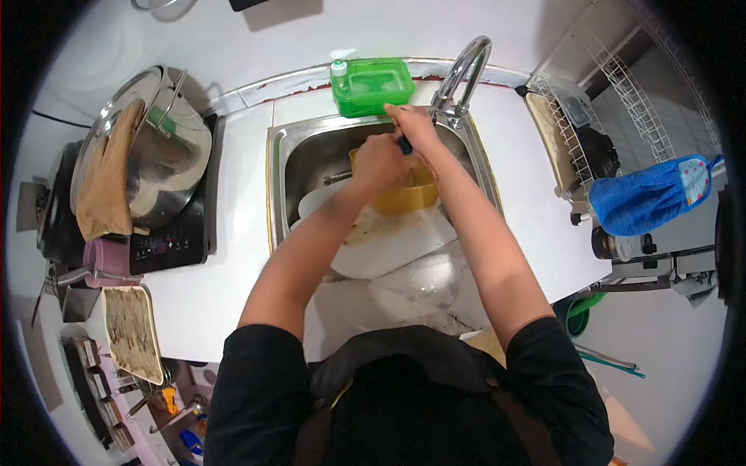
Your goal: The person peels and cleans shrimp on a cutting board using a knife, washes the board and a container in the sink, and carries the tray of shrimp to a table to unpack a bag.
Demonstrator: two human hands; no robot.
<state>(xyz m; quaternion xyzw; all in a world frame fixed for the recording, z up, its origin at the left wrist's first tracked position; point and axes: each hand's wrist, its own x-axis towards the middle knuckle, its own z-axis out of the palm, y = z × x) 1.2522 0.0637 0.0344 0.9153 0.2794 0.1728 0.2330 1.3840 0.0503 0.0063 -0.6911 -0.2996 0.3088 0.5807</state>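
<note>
Over the sink (277, 165), my left hand (381, 161) is closed, its fingers curled close to my right hand (414, 129). My right hand is closed too, and a short dark handle (405, 145) shows between the two hands. What my left fingers hold is hidden. Beneath my hands a yellow bowl (404, 203) sits in the sink, partly covered by my hands and forearms. A stained white board (373, 248) lies tilted across the front of the sink, against the bowl. Something clear and shiny, like a plastic cover (427, 279), lies at the near edge.
Behind the sink stand a chrome faucet (470, 70) and a green caddy (377, 84) with a pump bottle (339, 74). To the left, a large pot (171, 167) stands on an induction cooker (172, 247). A wire rack (563, 136) and a blue hand towel (641, 203) are at right.
</note>
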